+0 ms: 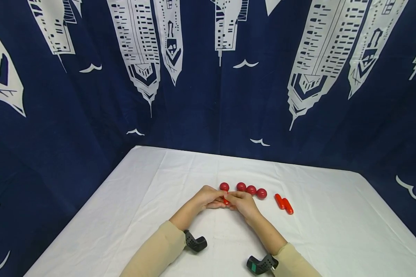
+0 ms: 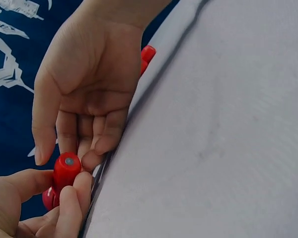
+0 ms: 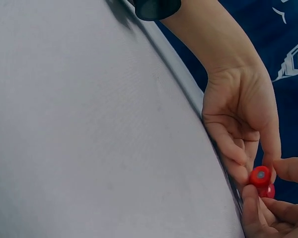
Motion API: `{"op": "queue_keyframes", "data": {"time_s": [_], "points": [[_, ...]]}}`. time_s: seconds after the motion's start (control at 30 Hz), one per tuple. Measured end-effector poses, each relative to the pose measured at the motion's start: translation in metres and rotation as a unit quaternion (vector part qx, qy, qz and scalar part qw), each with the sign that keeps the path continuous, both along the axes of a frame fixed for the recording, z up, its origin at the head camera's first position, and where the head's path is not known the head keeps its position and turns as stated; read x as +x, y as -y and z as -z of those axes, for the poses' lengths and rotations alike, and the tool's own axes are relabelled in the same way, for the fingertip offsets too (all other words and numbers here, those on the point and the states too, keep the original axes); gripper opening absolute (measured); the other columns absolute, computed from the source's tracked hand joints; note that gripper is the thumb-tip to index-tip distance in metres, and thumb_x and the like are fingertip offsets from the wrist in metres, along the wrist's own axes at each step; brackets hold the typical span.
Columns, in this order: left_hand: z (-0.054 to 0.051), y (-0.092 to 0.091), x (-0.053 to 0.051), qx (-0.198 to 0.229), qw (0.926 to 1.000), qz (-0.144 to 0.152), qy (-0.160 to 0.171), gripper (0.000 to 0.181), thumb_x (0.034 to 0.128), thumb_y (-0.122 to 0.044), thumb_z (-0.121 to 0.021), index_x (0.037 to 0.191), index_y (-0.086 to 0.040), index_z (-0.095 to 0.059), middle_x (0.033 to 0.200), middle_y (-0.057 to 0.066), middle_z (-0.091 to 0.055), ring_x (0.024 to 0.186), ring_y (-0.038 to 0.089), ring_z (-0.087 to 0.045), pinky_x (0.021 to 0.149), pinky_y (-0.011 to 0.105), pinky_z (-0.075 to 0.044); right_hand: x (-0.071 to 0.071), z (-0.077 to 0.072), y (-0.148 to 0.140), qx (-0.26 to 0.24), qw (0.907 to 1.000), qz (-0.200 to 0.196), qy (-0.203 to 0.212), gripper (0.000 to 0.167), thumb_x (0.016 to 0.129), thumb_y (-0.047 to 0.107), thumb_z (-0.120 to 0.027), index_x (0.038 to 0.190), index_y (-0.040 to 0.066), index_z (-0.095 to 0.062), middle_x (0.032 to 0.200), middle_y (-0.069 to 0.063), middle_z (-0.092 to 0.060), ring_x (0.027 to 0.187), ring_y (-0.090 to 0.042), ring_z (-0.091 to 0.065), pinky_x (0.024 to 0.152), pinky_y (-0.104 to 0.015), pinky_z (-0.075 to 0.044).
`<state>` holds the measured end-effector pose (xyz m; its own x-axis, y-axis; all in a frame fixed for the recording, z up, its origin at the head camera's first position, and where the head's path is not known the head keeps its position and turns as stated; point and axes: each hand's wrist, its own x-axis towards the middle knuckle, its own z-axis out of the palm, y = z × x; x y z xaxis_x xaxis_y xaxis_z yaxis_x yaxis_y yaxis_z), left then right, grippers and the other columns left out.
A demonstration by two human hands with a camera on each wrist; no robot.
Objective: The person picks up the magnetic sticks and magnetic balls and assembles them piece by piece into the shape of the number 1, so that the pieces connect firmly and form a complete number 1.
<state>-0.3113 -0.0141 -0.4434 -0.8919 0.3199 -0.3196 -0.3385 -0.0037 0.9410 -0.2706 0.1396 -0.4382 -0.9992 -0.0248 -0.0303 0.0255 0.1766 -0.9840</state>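
Over the white-clothed desk [image 1: 332, 234], my left hand [image 1: 208, 197] pinches a red plastic rod [image 2: 66, 172].
Right hand [image 1: 244, 202] beside it, grip unclear; glossy red ball [image 1: 224, 186] just beyond. Probably I'm joining them, which calls for steady alignment next.

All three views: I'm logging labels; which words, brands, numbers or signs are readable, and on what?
None can be read.
The blue cloth bears pictures, no lettering.
The red balls and red rods show none.
Any marking on the black wrist devices is too small to read.
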Motion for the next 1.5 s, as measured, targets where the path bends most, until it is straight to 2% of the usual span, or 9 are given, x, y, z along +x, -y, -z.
{"op": "queue_keyframes", "data": {"time_s": [0.17, 0.27, 0.5, 0.73, 0.93, 1.07, 1.2, 1.37, 1.5], "points": [[0.002, 0.000, -0.001, -0.019, 0.9996, -0.002, -0.018, 0.024, 0.0912, -0.012, -0.067, 0.090, 0.012, -0.069, 0.062, 0.008, -0.066, 0.051, 0.009, -0.064, 0.049, 0.014, -0.052, 0.002, -0.004, -0.004, 0.040, 0.9990, -0.011, -0.016, 0.028, 0.089, 0.007, -0.066, 0.108, -0.014, -0.065, 0.087, -0.015, -0.070, 0.070, -0.019, -0.066, 0.068, -0.030, -0.058], [0.001, 0.000, -0.001, -0.032, 0.9992, -0.001, -0.026, 0.025, 0.0914, -0.013, -0.067, 0.088, 0.011, -0.069, 0.063, 0.008, -0.066, 0.051, 0.008, -0.064, 0.049, 0.014, -0.051, 0.003, -0.007, -0.007, 0.060, 0.9974, -0.030, -0.027, 0.030, 0.089, 0.007, -0.066, 0.110, -0.015, -0.063, 0.089, -0.017, -0.070, 0.072, -0.023, -0.067, 0.070, -0.033, -0.059], [0.001, -0.001, -0.001, -0.039, 0.9986, -0.008, -0.035, 0.024, 0.0904, -0.013, -0.068, 0.084, 0.010, -0.069, 0.062, 0.007, -0.065, 0.050, 0.008, -0.063, 0.047, 0.013, -0.050, 0.000, -0.019, -0.017, 0.111, 0.9911, -0.059, -0.042, 0.030, 0.089, 0.007, -0.066, 0.112, -0.014, -0.063, 0.088, -0.014, -0.070, 0.072, -0.024, -0.067, 0.071, -0.033, -0.059], [0.002, -0.001, 0.001, -0.031, 0.9987, -0.013, -0.038, 0.022, 0.0890, -0.012, -0.069, 0.081, 0.009, -0.068, 0.062, 0.008, -0.066, 0.049, 0.009, -0.063, 0.048, 0.014, -0.051, -0.010, -0.030, -0.027, 0.145, 0.9880, -0.041, -0.035, 0.031, 0.090, 0.011, -0.067, 0.112, -0.011, -0.064, 0.092, -0.012, -0.070, 0.078, -0.023, -0.068, 0.073, -0.031, -0.058], [0.002, -0.001, 0.001, -0.037, 0.9985, -0.018, -0.035, 0.022, 0.0890, -0.012, -0.069, 0.082, 0.009, -0.067, 0.062, 0.008, -0.066, 0.049, 0.010, -0.063, 0.048, 0.015, -0.052, -0.021, -0.038, -0.038, 0.156, 0.9862, -0.041, -0.037, 0.032, 0.092, 0.011, -0.065, 0.114, -0.011, -0.063, 0.095, -0.013, -0.071, 0.080, -0.024, -0.068, 0.073, -0.029, -0.056], [0.002, -0.002, 0.001, -0.040, 0.9983, -0.023, -0.034, 0.021, 0.0890, -0.012, -0.070, 0.080, 0.006, -0.065, 0.061, 0.007, -0.065, 0.049, 0.010, -0.063, 0.048, 0.015, -0.052, -0.028, -0.043, -0.045, 0.165, 0.9852, -0.030, -0.033, 0.035, 0.091, 0.013, -0.065, 0.117, -0.010, -0.062, 0.093, -0.012, -0.070, 0.080, -0.022, -0.064, 0.074, -0.032, -0.056], [0.001, -0.002, 0.002, -0.041, 0.9982, -0.024, -0.037, 0.021, 0.0892, -0.012, -0.070, 0.079, 0.004, -0.063, 0.061, 0.007, -0.065, 0.048, 0.010, -0.063, 0.047, 0.015, -0.051, -0.035, -0.044, -0.052, 0.180, 0.9826, -0.021, -0.041, 0.038, 0.091, 0.015, -0.064, 0.120, -0.010, -0.061, 0.099, -0.015, -0.070, 0.084, -0.023, -0.063, 0.079, -0.038, -0.055], [0.000, -0.002, 0.002, -0.049, 0.9979, -0.022, -0.036, 0.022, 0.0898, -0.014, -0.070, 0.080, 0.004, -0.063, 0.062, 0.008, -0.066, 0.049, 0.009, -0.063, 0.046, 0.013, -0.050, -0.040, -0.044, -0.058, 0.205, 0.9771, -0.014, -0.057, 0.038, 0.094, 0.017, -0.062, 0.121, -0.009, -0.061, 0.100, -0.017, -0.070, 0.090, -0.030, -0.065, 0.075, -0.033, -0.052], [0.000, -0.001, 0.002, -0.053, 0.9978, -0.019, -0.036, 0.023, 0.0901, -0.015, -0.070, 0.081, 0.005, -0.064, 0.063, 0.008, -0.066, 0.050, 0.009, -0.064, 0.046, 0.012, -0.049, -0.045, -0.043, -0.060, 0.225, 0.9716, -0.014, -0.073, 0.037, 0.094, 0.016, -0.061, 0.121, -0.009, -0.061, 0.100, -0.017, -0.070, 0.089, -0.028, -0.066, 0.081, -0.035, -0.053]]}}
